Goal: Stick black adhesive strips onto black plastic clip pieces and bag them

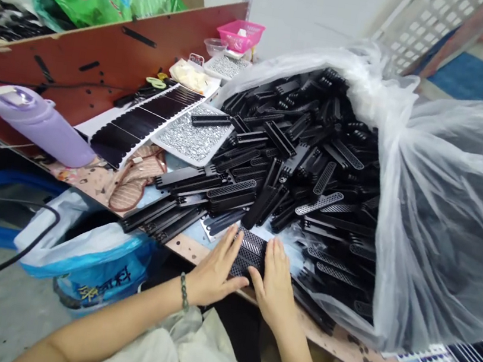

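Note:
Several black perforated strips (252, 248) lie side by side at the table's front edge, between my two hands. My left hand (218, 271), with a beaded bracelet at the wrist, holds their left end. At their right end is my right hand (275, 278), pressed against them, thumb toward the left. Just beyond my hands spreads a large pile of black plastic pieces (273, 149), spilling from a clear plastic bag (438, 190). Part of a white sheet with dark strips (211, 231) shows beside my left fingertips.
A purple bottle (40, 123) leans at the left, near black sticker sheets (142, 122) and a tray of small silvery pieces (191, 138). A pink basket (240, 36) stands at the back. Below the table edge hangs a blue-and-white bag (91, 256).

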`<act>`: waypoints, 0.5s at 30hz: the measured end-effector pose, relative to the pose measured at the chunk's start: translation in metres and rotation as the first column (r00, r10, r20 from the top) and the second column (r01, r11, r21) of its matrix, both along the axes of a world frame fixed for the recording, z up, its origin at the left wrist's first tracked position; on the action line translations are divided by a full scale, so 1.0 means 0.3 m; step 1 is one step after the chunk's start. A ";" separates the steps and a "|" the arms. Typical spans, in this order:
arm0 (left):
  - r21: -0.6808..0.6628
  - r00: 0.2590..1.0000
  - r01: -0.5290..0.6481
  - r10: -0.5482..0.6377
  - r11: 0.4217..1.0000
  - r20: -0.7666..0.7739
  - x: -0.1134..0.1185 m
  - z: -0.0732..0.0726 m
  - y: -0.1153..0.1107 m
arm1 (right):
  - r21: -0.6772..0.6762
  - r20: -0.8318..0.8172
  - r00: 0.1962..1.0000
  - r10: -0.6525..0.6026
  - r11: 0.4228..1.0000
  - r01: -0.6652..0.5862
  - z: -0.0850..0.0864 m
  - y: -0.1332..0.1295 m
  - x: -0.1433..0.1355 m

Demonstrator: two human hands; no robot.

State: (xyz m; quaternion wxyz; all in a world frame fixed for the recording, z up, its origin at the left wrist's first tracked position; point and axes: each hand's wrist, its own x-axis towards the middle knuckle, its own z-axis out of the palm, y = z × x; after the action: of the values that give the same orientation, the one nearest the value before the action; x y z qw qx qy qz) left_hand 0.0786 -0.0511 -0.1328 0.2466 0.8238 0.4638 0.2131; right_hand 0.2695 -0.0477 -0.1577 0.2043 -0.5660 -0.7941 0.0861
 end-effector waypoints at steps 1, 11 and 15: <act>0.020 1.000 -0.001 0.001 1.000 0.004 -0.008 0.014 0.001 | 0.002 0.004 1.000 -0.010 1.000 0.010 0.005 0.000 0.003; 0.344 0.888 -0.433 0.461 0.833 0.002 -0.523 0.384 0.450 | 0.207 -0.303 0.939 0.162 0.973 -0.102 0.283 0.368 -0.094; 0.263 0.805 -0.398 0.472 0.879 -0.358 -0.625 0.422 0.730 | 0.072 -0.206 0.916 0.345 0.939 -0.338 0.423 0.665 -0.393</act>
State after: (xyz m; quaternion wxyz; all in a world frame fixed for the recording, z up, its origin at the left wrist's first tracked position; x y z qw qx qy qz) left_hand -0.1088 0.1681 -0.0062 0.0141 0.7392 0.6615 0.1256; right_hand 0.1516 0.1519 -0.0306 0.2807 -0.4025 -0.8551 0.1674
